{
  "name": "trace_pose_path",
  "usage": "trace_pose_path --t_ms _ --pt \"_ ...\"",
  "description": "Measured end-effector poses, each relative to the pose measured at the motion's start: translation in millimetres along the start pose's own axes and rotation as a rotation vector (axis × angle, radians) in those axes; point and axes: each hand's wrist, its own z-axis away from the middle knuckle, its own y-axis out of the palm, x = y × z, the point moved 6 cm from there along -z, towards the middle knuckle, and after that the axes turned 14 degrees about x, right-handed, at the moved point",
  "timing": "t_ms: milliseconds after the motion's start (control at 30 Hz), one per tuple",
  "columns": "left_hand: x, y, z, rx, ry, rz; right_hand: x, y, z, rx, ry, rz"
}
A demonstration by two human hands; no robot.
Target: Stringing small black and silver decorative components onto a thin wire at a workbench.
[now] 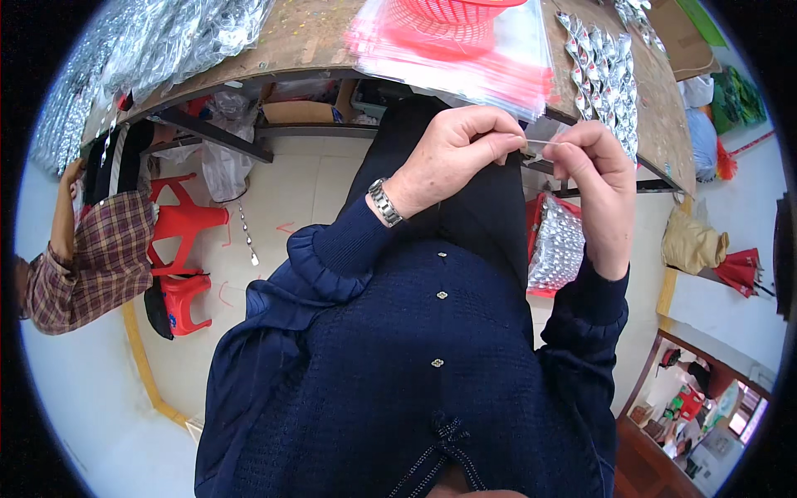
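Observation:
My left hand [461,153], with a metal watch [384,203] on its wrist, is closed in a pinch between thumb and forefinger. A thin pale strand [541,142] runs across the short gap to my right hand [599,170], whose thumb and fingertips are pressed together on it. Too fine to make out is whether the strand is thread or wire. Both hands hover over my lap, just in front of the table [311,33] edge. Close beyond them lie flat clear plastic bags [490,79] with red edging, under a red plastic basket [448,21].
Silver twisted ornaments [602,75] lie in rows at the table's right. Silver plastic-wrapped strands [178,37] pile up at the left. Below the table stand an open cardboard box [303,112] and a red bin of silver pieces [556,241]. A co-worker in plaid [116,257] is near red stools [187,224].

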Motion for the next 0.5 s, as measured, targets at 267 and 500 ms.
trace_pose_path --t_ms 267,500 --pt "5.6 -3.0 -4.9 -0.014 0.004 0.159 -13.6 -7.5 8.3 -0.058 -0.143 -0.575" --pt "5.6 3.6 -8.6 -0.074 -0.076 0.25 -15.6 3.9 6.8 -0.128 -0.245 -0.643"
